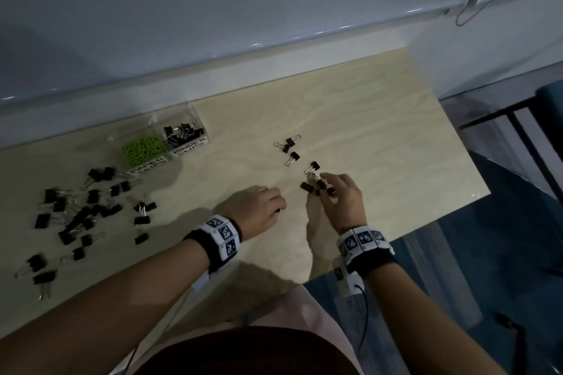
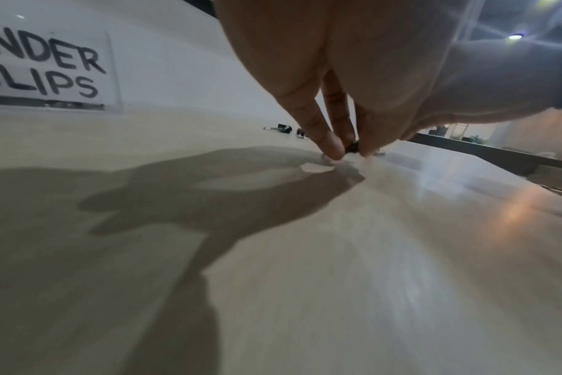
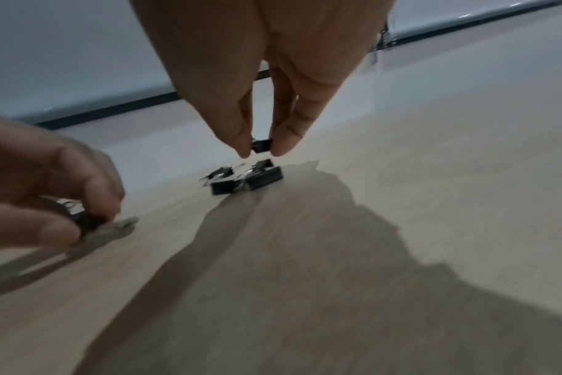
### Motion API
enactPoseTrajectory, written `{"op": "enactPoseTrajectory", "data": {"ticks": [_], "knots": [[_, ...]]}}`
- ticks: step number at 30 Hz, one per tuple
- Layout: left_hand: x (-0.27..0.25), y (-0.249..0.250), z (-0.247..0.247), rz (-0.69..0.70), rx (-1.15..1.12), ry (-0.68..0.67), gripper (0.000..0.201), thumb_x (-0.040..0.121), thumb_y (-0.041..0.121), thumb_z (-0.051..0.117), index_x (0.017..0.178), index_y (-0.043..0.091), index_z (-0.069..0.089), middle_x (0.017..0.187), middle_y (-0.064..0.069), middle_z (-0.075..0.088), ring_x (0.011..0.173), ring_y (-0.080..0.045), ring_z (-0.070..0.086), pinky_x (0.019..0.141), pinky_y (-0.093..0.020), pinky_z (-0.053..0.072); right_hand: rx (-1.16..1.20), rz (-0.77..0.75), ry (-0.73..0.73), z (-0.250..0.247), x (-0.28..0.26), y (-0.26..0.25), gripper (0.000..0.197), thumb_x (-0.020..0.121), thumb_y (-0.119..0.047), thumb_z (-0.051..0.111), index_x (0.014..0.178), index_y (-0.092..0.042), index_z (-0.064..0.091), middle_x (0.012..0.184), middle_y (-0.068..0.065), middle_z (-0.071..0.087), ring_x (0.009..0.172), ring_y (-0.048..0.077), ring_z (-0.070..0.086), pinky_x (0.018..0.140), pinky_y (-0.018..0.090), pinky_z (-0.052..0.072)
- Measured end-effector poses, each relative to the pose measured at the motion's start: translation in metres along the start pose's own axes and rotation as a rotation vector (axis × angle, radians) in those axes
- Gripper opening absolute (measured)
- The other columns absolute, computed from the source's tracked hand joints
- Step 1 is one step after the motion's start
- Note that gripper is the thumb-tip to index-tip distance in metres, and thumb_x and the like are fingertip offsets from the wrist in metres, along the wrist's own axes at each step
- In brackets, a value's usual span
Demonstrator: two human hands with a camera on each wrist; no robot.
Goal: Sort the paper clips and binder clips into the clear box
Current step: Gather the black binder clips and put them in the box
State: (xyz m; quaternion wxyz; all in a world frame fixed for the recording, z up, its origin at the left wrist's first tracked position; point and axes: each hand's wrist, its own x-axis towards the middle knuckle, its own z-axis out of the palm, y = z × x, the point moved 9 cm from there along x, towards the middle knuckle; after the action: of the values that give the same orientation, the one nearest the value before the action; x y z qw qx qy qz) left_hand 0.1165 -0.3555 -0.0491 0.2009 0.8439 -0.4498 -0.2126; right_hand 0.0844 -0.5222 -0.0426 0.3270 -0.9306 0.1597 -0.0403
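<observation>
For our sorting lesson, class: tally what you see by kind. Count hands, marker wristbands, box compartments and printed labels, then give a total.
Hands: 2, left hand and right hand, each pinching a binder clip
Wristbands: 2, left, right
Box compartments: 2, paper-clip side, binder-clip side
Printed labels: 2, PAPER CLIPS, BINDER CLIPS
Total: 8

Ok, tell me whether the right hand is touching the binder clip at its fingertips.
Touching. The right wrist view shows the right hand pinching a black binder clip between thumb and finger, lifted clear of the table.

Left hand (image 1: 259,210) pinching, right hand (image 1: 341,201) pinching, both low.
</observation>
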Motion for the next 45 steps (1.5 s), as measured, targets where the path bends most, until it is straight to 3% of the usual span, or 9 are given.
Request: {"op": "enactPoseTrajectory", "data": {"ticks": [4, 8, 14, 22, 27, 34, 39, 42, 45], "knots": [[0.033, 0.013, -0.039, -0.079, -0.084, 0.128, 0.031, 0.092, 0.011, 0.049, 0.121, 0.016, 0.060, 0.101, -0.005, 0.058, 0.085, -0.018, 0.052, 0.067, -0.013, 0.028, -0.110, -0.052, -0.071, 0.002, 0.012, 0.000, 0.029, 0.082, -0.001, 0.062, 0.104, -0.017, 0.070, 0.095, 0.012, 0.063, 0.084, 0.035, 0.056, 0.071, 0.041, 0.052], [0.063, 0.020, -0.024, -0.205, -0.119, 0.072, 0.028, 0.095, 0.014, 0.046, 0.121, 0.013, 0.056, 0.092, 0.000, 0.048, 0.086, -0.016, 0.042, 0.065, -0.014, 0.020, -0.135, -0.085, -0.164, 0.013, 0.013, -0.002, 0.023, 0.080, -0.005, 0.061, 0.099, -0.013, 0.071, 0.099, 0.016, 0.060, 0.082, 0.039, 0.054, 0.069, 0.046, 0.053], [0.066, 0.024, 0.000, -0.215, 0.024, -0.059, 0.029, 0.089, 0.028, 0.057, 0.115, 0.014, 0.056, 0.115, -0.004, 0.044, 0.107, -0.024, 0.044, 0.089, -0.036, 0.043, -0.154, -0.027, -0.239, 0.021, 0.010, 0.004, 0.036, 0.073, -0.007, 0.073, 0.108, -0.013, 0.067, 0.104, 0.013, 0.055, 0.091, 0.033, 0.054, 0.078, 0.042, 0.052], [0.062, 0.009, 0.000, -0.174, 0.203, -0.116, 0.016, 0.074, 0.011, 0.068, 0.083, 0.000, 0.061, 0.083, -0.019, 0.057, 0.072, -0.035, 0.058, 0.058, -0.042, 0.051, -0.124, -0.049, -0.243, 0.021, 0.013, -0.004, 0.023, 0.069, -0.011, 0.074, 0.091, -0.007, 0.068, 0.084, 0.011, 0.058, 0.071, 0.027, 0.057, 0.065, 0.035, 0.052], [0.032, -0.022, -0.025, -0.242, 0.156, 0.023, 0.027, 0.088, 0.022, 0.045, 0.104, 0.003, 0.055, 0.103, -0.013, 0.055, 0.094, -0.029, 0.051, 0.076, -0.037, 0.041, 0.005, -0.063, -0.173, 0.023, 0.018, -0.020, 0.014, 0.066, -0.010, 0.075, 0.073, -0.003, 0.065, 0.075, 0.012, 0.059, 0.062, 0.027, 0.057, 0.059, 0.036, 0.052], [-0.043, -0.083, -0.077, -0.463, -0.122, 0.364, 0.011, 0.082, 0.010, 0.055, 0.083, 0.002, 0.062, 0.084, -0.013, 0.061, 0.076, -0.029, 0.056, 0.067, -0.032, 0.045, 0.210, -0.022, -0.201, 0.057, 0.055, -0.096, 0.009, 0.067, -0.007, 0.072, 0.073, -0.008, 0.065, 0.075, 0.009, 0.065, 0.069, 0.024, 0.062, 0.068, 0.042, 0.055], [-0.086, -0.130, -0.147, -0.675, -0.262, 0.692, 0.007, 0.084, 0.010, 0.058, 0.081, 0.005, 0.063, 0.076, -0.009, 0.064, 0.065, -0.022, 0.057, 0.059, -0.032, 0.048, 0.276, -0.205, -0.240, 0.092, 0.092, -0.196, 0.010, 0.068, -0.011, 0.070, 0.075, -0.005, 0.065, 0.076, 0.013, 0.065, 0.068, 0.028, 0.062, 0.067, 0.044, 0.055], [-0.093, -0.153, -0.170, -0.775, -0.210, 0.735, 0.010, 0.083, 0.009, 0.056, 0.079, 0.003, 0.063, 0.071, -0.011, 0.062, 0.059, -0.022, 0.049, 0.056, -0.027, 0.036, 0.224, -0.293, -0.273, 0.112, 0.105, -0.243, 0.013, 0.070, -0.007, 0.070, 0.082, -0.003, 0.068, 0.083, 0.017, 0.064, 0.072, 0.032, 0.061, 0.071, 0.037, 0.052], [-0.090, -0.162, -0.173, -0.812, -0.145, 0.681, 0.013, 0.085, 0.009, 0.054, 0.088, 0.001, 0.063, 0.084, -0.018, 0.066, 0.072, -0.031, 0.058, 0.063, -0.032, 0.043, 0.105, -0.302, -0.341, 0.126, 0.109, -0.248, 0.031, 0.075, -0.011, 0.068, 0.106, -0.006, 0.066, 0.102, 0.016, 0.061, 0.083, 0.031, 0.062, 0.078, 0.038, 0.053]]}}
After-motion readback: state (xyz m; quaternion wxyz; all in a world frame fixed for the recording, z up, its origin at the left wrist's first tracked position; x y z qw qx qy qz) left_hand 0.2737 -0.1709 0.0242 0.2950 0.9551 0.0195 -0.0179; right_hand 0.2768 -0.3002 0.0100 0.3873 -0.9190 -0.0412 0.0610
